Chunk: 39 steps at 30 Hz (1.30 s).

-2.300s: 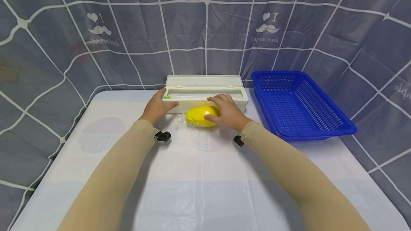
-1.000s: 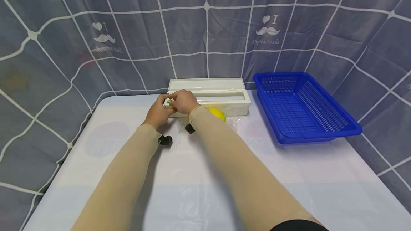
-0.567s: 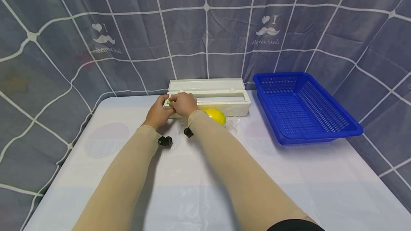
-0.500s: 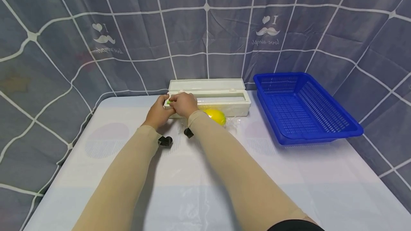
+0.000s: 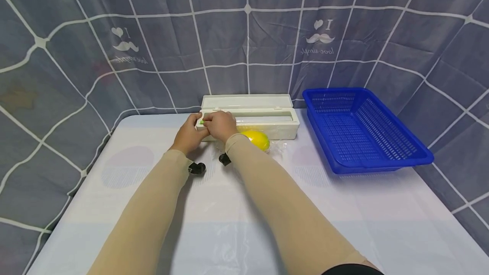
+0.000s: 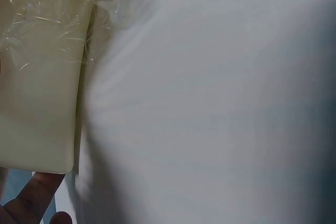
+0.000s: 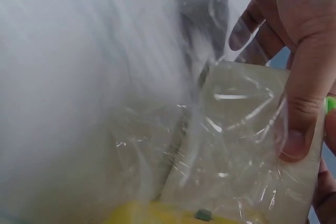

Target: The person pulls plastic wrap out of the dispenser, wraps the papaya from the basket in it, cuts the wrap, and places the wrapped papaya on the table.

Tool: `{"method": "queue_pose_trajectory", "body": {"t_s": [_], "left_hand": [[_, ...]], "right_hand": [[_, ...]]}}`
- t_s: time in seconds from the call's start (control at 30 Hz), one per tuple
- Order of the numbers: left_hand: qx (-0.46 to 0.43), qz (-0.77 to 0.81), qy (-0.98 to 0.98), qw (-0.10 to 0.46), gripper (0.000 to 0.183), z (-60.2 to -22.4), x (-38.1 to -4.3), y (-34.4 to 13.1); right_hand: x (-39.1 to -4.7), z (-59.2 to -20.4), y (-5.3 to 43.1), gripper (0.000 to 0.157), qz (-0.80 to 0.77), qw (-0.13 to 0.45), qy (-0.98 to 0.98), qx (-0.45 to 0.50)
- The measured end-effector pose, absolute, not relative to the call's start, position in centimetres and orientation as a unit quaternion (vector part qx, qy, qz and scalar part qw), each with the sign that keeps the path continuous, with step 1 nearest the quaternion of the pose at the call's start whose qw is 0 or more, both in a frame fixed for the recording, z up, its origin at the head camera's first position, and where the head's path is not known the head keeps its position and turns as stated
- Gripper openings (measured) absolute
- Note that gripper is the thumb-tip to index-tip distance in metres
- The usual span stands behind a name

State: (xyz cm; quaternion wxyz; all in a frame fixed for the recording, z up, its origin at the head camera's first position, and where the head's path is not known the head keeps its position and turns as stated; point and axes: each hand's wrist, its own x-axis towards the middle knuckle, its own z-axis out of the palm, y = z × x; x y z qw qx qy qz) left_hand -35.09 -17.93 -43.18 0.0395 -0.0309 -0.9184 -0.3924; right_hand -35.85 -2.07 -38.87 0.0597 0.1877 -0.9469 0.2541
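Note:
A white cling film dispenser box (image 5: pixel 280 131) stands at the back of the table, its lid (image 5: pixel 246 101) raised and a pale roll (image 5: pixel 269 119) inside. My left hand (image 5: pixel 186 136) grips its left end, thumb on the front wall. At that same end my right hand (image 5: pixel 220 125) pinches a small green slide cutter (image 5: pixel 202 122), mostly covered by the fingers. Against the box front lies a yellow fruit (image 5: pixel 258 140), partly hidden by my right sleeve. Clear cling film (image 7: pixel 220 124) drapes over the fruit and up the box front, wrinkled.
A blue plastic basket (image 5: pixel 376 166) stands to the right of the dispenser. The table carries a pale printed cloth (image 5: pixel 153 228). A grey checked curtain (image 5: pixel 221 41) hangs right behind the table and along both sides.
My right hand has left the yellow fruit and moved left to the green slide cutter. The left hand stays at the box's left end. Over the last half second both hands barely move.

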Motion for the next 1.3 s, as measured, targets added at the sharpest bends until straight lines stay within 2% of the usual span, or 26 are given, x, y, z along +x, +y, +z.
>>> {"method": "queue_pose_trajectory", "body": {"t_s": [0.5,0.77,1.3], "left_hand": [[-0.025,-0.405,-0.914,0.017,0.097,-43.2,-35.0,-17.3],[-0.025,-0.414,-0.910,0.025,0.095,-43.2,-34.9,-16.8],[-0.022,-0.410,-0.911,0.026,0.098,-43.1,-34.8,-17.5]], "right_hand": [[-36.1,-38.3,-0.4,0.025,0.283,0.012,-0.944,0.170],[-35.7,-37.8,0.8,0.026,0.296,-0.015,-0.942,0.157],[-36.1,-37.9,3.8,0.025,0.293,-0.017,-0.947,0.127]]}}
